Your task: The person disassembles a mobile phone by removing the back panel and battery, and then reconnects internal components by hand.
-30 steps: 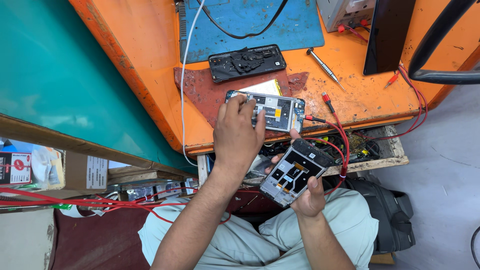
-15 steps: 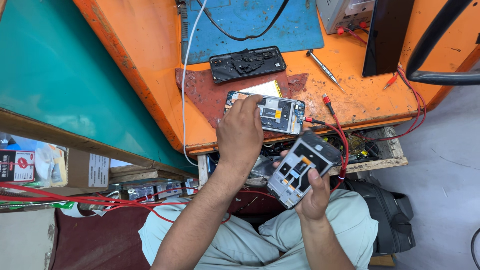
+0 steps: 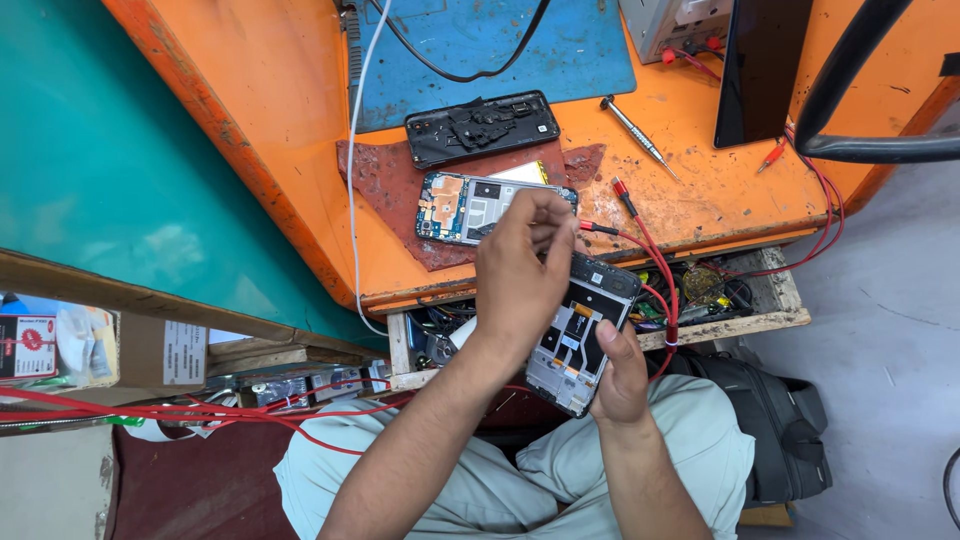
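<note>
My left hand (image 3: 515,285) hovers at the bench's front edge with its fingertips pinched together; whether they hold anything is too small to tell. It reaches over the top of a phone frame with exposed flex cables (image 3: 580,330). My right hand (image 3: 622,385) grips this frame from below, over my lap. An opened phone (image 3: 460,208) with its board showing lies on a reddish-brown mat (image 3: 385,190), just beyond my left fingers. Behind it lies a black phone back frame (image 3: 480,128).
The orange bench (image 3: 260,120) carries a blue mat (image 3: 480,40), a screwdriver (image 3: 638,137), red test leads (image 3: 640,240), a white cable (image 3: 352,200), a dark upright panel (image 3: 760,70) and a grey instrument (image 3: 670,20). An open drawer (image 3: 760,320) holds wires. A black bag (image 3: 790,430) sits on the floor.
My left hand has lifted off the opened phone on the mat and come back toward the held frame, uncovering the phone. My right hand has shifted the frame slightly.
</note>
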